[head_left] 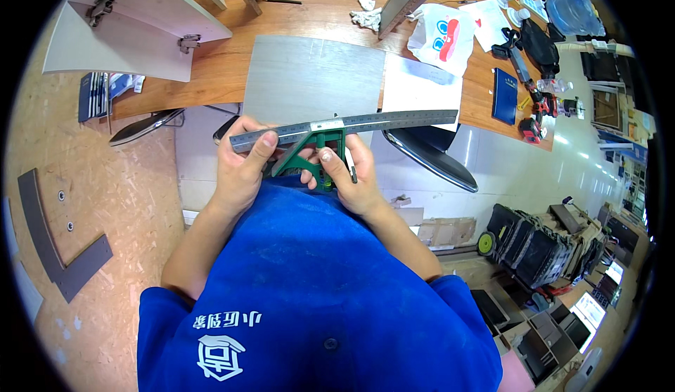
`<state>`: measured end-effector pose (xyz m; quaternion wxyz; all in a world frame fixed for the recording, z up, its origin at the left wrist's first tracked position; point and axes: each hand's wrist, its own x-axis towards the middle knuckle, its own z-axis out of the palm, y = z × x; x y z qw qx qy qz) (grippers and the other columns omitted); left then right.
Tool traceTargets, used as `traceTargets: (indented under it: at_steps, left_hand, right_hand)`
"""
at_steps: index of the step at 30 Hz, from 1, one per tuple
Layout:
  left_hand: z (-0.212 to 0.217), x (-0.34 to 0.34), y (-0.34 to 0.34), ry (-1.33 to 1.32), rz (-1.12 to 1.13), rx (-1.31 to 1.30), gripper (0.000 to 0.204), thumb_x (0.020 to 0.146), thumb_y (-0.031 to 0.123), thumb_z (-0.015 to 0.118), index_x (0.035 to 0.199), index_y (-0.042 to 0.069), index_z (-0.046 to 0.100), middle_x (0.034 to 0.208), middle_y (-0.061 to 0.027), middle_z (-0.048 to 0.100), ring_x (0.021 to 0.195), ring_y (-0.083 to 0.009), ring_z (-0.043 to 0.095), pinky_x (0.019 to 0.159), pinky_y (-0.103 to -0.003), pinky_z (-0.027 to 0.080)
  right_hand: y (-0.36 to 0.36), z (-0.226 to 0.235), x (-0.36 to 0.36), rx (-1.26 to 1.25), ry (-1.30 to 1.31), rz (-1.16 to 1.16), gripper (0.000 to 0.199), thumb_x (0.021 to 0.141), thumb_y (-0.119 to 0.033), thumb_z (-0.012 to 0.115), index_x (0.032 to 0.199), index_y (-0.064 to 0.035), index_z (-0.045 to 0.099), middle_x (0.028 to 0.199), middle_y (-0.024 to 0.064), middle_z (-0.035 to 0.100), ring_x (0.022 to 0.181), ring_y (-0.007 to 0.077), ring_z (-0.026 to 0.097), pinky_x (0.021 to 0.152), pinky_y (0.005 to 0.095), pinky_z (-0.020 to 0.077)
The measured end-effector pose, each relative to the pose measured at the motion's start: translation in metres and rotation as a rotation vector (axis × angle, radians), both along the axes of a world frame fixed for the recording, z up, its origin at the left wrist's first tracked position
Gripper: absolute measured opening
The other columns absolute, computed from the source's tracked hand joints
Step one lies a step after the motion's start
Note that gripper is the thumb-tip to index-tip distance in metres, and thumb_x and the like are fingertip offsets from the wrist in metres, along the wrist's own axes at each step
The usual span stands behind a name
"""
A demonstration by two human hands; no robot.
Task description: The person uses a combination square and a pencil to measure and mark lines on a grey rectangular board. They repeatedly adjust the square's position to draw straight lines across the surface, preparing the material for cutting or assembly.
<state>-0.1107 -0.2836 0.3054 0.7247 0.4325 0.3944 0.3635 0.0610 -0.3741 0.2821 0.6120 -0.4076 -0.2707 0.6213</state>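
Close to my chest I hold a combination square, its long steel ruler [380, 123] running left to right through a green head [299, 160]. My left hand [242, 163] pinches the ruler's left end, thumb on top of the blade. Around the green head, on the vial side, my right hand [351, 174] is closed, thumb resting near the locking screw. Just beyond the tool lies a grey panel [316, 68] on the wooden table [218, 65], its near edge reaching toward my hands.
A white cabinet piece with hinges [133, 30] stands at the table's left. To the right are a white plastic bag [441, 39], a blue notebook [505, 97] and a red power drill [532, 130]. A black chair [436, 160] sits under the table edge. Dark cut boards [81, 269] lean at left.
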Motion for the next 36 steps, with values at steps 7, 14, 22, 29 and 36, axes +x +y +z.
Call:
traceTargets:
  at_steps: [7,14,22,29,36]
  left_hand:
    - [-0.018,-0.012,0.002,0.006,-0.028,-0.025,0.023,0.1,0.023,0.069,0.097,0.007,0.052,0.102,-0.012,0.069,0.088,-0.0147,0.064,0.081,-0.031,0.052]
    - [-0.012,-0.005,0.004,-0.039,-0.007,-0.022,0.025,0.1,0.025,0.07,0.096,0.007,0.054,0.094,-0.008,0.069,0.08,-0.0099,0.061,0.072,-0.026,0.049]
    - [-0.006,0.003,0.004,-0.148,-0.03,-0.038,0.019,0.103,0.019,0.065,0.101,0.006,0.05,0.102,-0.0137,0.07,0.095,-0.021,0.071,0.086,-0.037,0.059]
    - [-0.008,0.004,0.01,-0.139,-0.056,-0.019,0.02,0.104,0.021,0.063,0.102,0.007,0.048,0.104,-0.0165,0.07,0.098,-0.025,0.072,0.086,-0.039,0.06]
    - [0.009,0.011,0.014,-0.194,-0.078,-0.055,0.019,0.105,0.02,0.06,0.104,0.006,0.046,0.109,-0.0212,0.07,0.102,-0.0327,0.073,0.089,-0.044,0.061]
  right_hand:
    - [0.0,-0.001,0.003,0.021,0.0,0.013,0.028,0.107,-0.021,0.054,0.122,0.0031,0.052,0.107,0.0152,0.067,0.08,0.0158,0.067,0.066,0.0276,0.0558]
    - [0.003,0.001,0.004,0.018,-0.005,0.023,0.028,0.107,-0.022,0.055,0.12,0.0029,0.053,0.106,0.0145,0.068,0.079,0.0156,0.067,0.065,0.0272,0.0557]
    - [0.004,0.005,0.009,0.039,-0.035,0.011,0.029,0.108,-0.023,0.054,0.119,0.0035,0.053,0.105,0.0147,0.068,0.079,0.0155,0.067,0.066,0.0273,0.0563]
    - [0.005,0.001,0.007,0.059,-0.01,-0.022,0.03,0.108,-0.023,0.054,0.12,0.0036,0.053,0.105,0.0148,0.068,0.08,0.0162,0.068,0.068,0.0275,0.0571]
    - [0.009,0.003,0.007,0.05,0.006,-0.018,0.031,0.108,-0.023,0.054,0.121,0.0043,0.052,0.105,0.016,0.069,0.079,0.0176,0.07,0.066,0.0294,0.0578]
